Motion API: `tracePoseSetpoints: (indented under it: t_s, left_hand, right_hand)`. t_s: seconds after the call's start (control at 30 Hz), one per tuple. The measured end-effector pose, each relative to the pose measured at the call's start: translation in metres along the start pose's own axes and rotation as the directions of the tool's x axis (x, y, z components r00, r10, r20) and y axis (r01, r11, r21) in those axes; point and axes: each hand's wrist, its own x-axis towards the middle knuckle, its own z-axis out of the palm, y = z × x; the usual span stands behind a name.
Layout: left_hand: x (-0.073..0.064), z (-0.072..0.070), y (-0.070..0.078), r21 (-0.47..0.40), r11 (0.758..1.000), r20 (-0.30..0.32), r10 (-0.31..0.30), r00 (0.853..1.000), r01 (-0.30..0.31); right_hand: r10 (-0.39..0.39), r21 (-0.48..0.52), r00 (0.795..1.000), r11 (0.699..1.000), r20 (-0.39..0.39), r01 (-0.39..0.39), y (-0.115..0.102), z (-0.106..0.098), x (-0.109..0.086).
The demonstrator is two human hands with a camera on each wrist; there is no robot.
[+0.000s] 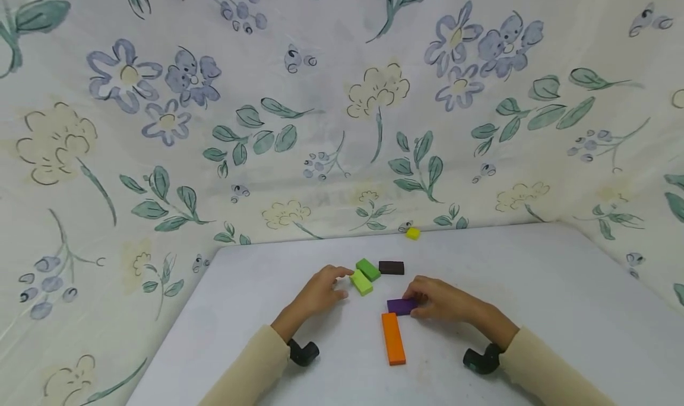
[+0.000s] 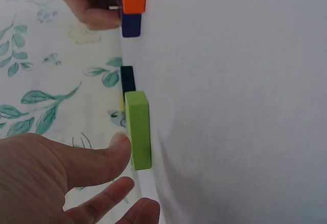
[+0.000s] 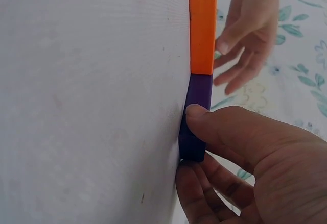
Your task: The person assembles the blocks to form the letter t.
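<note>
My right hand holds the right end of a purple block that lies on the white table. In the right wrist view the thumb presses the side of this purple block and the fingers curl at its end. An orange block, longer than the purple one, lies with its far end against it. My left hand is beside a light green block, index fingertip right at its corner. From the left wrist, the thumb and fingers are spread loosely next to that light green block.
A darker green block lies just behind the light green one, with a dark brown block to its right. A small yellow block sits at the table's back edge, against a floral cloth.
</note>
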Motion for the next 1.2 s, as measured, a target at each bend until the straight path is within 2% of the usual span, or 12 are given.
tracePoseSetpoints:
  t_s: [0.2,0.33,0.57,0.87,1.2]
  left_hand:
    - [0.018,-0.005,0.006,0.014,0.998,0.056,0.054,0.997,-0.055]
    - [0.027,-0.006,0.006,0.037,0.997,0.113,0.06,0.992,-0.064]
    - [0.037,-0.005,0.006,0.046,0.994,0.156,0.087,0.984,-0.095]
    - [0.033,-0.004,-0.005,0.034,0.997,0.169,0.064,0.984,-0.07]
    - [0.036,-0.004,-0.005,-0.003,0.998,0.206,0.069,0.976,-0.07]
  right_hand:
    - [-0.001,0.01,1.0,1.0,0.002,0.001,0.004,-0.001,-0.002]
    - [0.003,0.012,1.0,1.0,-0.002,-0.003,0.003,-0.001,-0.003]
    - [-0.008,0.001,1.0,1.0,-0.009,0.008,0.005,-0.002,-0.004]
    - [-0.009,0.015,1.0,1.0,0.026,0.009,0.003,0.002,0.001]
    - [0.015,0.005,1.0,1.0,0.003,-0.015,0.004,0.0,-0.003]
